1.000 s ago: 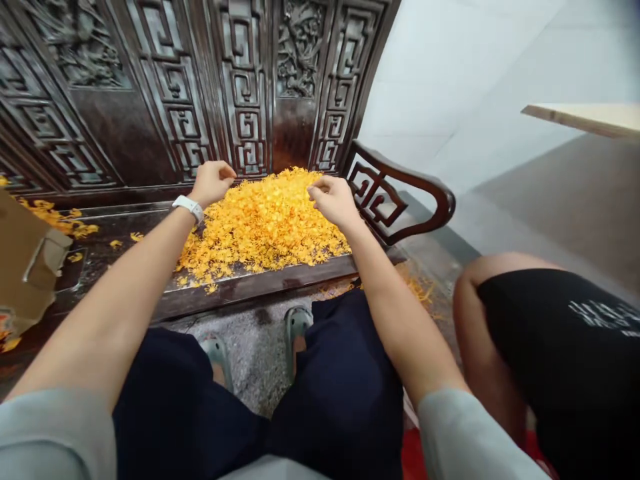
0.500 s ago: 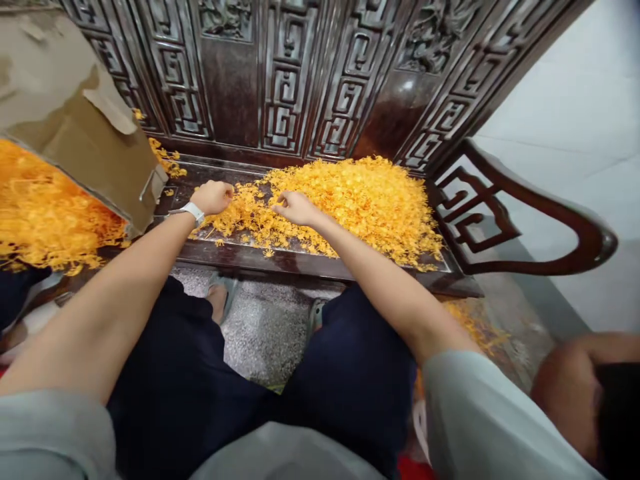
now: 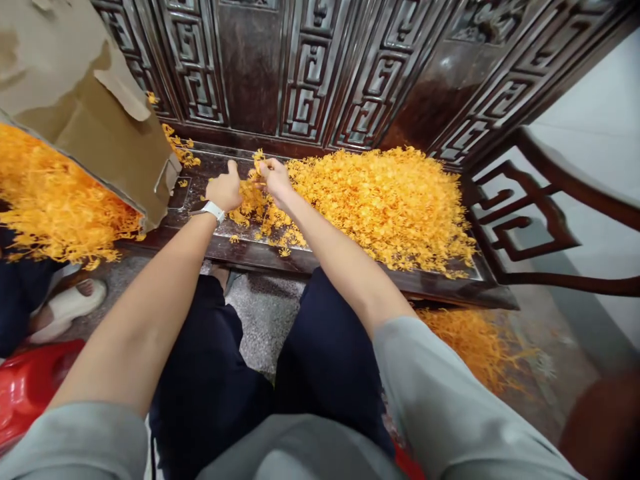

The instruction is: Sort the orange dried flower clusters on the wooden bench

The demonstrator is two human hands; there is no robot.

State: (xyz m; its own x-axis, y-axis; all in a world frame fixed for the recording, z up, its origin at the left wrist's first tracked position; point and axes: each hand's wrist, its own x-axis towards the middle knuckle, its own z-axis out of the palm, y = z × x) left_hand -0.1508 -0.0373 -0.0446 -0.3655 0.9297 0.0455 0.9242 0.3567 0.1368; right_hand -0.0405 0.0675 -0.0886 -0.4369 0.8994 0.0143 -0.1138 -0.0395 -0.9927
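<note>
A big heap of small orange-yellow plastic pieces (image 3: 380,200) lies on the seat of a dark carved wooden bench (image 3: 350,270). My left hand (image 3: 226,188), with a white watch on the wrist, and my right hand (image 3: 273,177) meet at the heap's left edge. Both hands are closed, pinching a cluster of the orange pieces (image 3: 255,170) between them, lifted a little above the seat. My knees in dark shorts are below the bench edge.
A torn cardboard box (image 3: 85,113) at the left leans over another orange pile (image 3: 50,200). The bench's carved backrest (image 3: 300,73) and armrest (image 3: 540,220) bound the seat. More orange pieces lie on the floor (image 3: 475,340). Another person's sandalled foot (image 3: 70,303) and a red stool (image 3: 25,387) are at the left.
The view has swung left and down. Both hands moved from the top of the heap to its left edge and came together, pinching a cluster of pieces.
</note>
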